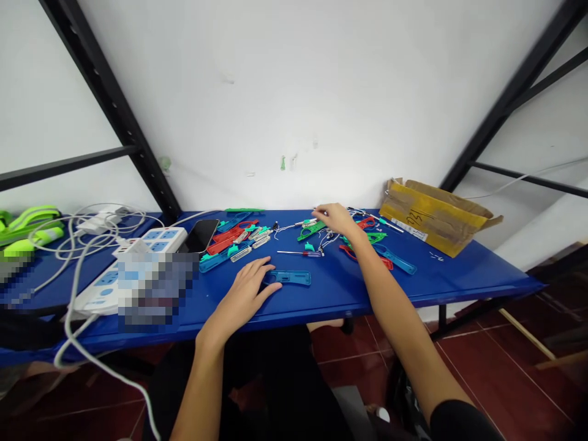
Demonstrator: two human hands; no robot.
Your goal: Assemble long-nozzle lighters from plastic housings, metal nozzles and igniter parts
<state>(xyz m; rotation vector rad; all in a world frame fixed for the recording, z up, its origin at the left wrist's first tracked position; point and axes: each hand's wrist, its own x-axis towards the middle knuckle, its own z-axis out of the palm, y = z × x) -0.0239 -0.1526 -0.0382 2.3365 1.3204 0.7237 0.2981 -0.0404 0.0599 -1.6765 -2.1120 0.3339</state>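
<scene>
"Head view: what is your left hand [245,288] at?"

"From my end, it rests on the blue tabletop [337,289], fingers spread, thumb and forefinger to either side of the left end of a blue casing [297,278]. That casing lies flat, near the front edge."

"And the right hand [339,220]?"

"I have it farther back, over the scattered parts, just beside a green casing [311,230]. Its fingers are curled, thumb close to forefinger; I can't tell from here whether they pinch anything."

"What lies between the two?"

"A screwdriver [313,253], its shaft pointing left, behind the blue casing."

"And out to the sides?"

"On my left, a cluster with red casings [235,236], then a dark phone [203,235] near a white power strip [158,246]. On my right, a second blue casing [399,260], and beyond it a cardboard box [420,214] covered in yellow tape."
</scene>
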